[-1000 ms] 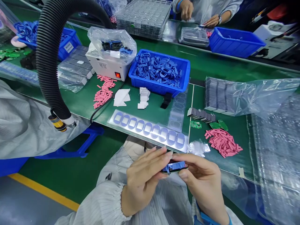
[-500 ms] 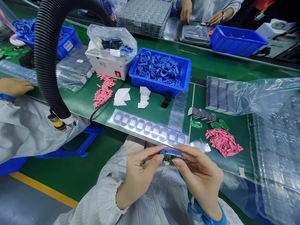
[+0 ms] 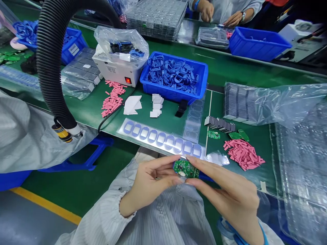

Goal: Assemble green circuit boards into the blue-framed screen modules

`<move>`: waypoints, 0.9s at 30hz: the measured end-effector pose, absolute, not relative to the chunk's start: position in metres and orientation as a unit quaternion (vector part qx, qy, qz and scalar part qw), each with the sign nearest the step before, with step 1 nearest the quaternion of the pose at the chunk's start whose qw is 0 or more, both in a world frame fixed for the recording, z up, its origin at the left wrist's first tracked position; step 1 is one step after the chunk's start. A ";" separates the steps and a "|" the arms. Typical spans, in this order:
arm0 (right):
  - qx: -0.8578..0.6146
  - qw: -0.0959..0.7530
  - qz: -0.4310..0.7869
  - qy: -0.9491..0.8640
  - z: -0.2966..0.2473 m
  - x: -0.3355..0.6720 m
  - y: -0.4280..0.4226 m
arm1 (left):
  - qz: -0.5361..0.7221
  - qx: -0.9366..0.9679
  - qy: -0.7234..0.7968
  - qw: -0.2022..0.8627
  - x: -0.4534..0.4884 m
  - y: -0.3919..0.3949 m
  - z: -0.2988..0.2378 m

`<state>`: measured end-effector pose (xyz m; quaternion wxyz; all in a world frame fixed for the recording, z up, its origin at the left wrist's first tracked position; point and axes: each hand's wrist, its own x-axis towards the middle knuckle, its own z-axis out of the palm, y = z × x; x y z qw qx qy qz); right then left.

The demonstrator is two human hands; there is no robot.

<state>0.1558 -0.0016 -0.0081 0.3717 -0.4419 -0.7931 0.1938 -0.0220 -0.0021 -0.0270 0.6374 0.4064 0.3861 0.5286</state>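
Both hands meet low, on the near side of the bench edge. Left hand (image 3: 150, 180) pinches the left end of a small green circuit board (image 3: 186, 168); right hand (image 3: 231, 195) closes on its right end, fingertips along the far edge. The board is held by its edges only, component face up, probably to keep fingers off the parts and the face readable. A blue edge shows under it; I cannot tell what it is.

Just beyond the grip lies a liner strip of blue oval gaskets (image 3: 163, 139). Pink pads (image 3: 244, 154) are heaped right of the grip, near to hand. A blue bin (image 3: 166, 92) of frames sits farther beyond.
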 end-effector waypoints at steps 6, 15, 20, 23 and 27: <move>-0.434 0.372 0.210 -0.793 -0.008 0.155 -0.004 | 0.549 0.467 0.406 0.562 -0.024 -0.001 -0.027; -0.414 0.343 0.124 -0.834 -0.003 0.158 -0.008 | 0.547 0.568 0.412 0.457 -0.028 -0.003 -0.029; -0.420 0.322 0.071 -0.845 -0.006 0.158 -0.012 | 0.534 0.454 0.417 0.579 -0.022 -0.005 -0.024; -0.421 0.326 0.076 -0.843 -0.011 0.156 -0.013 | 0.532 0.369 0.438 0.624 -0.018 -0.006 -0.023; -0.444 0.399 0.180 -0.782 -0.018 0.147 -0.014 | 0.541 0.360 0.472 0.596 -0.016 -0.009 -0.024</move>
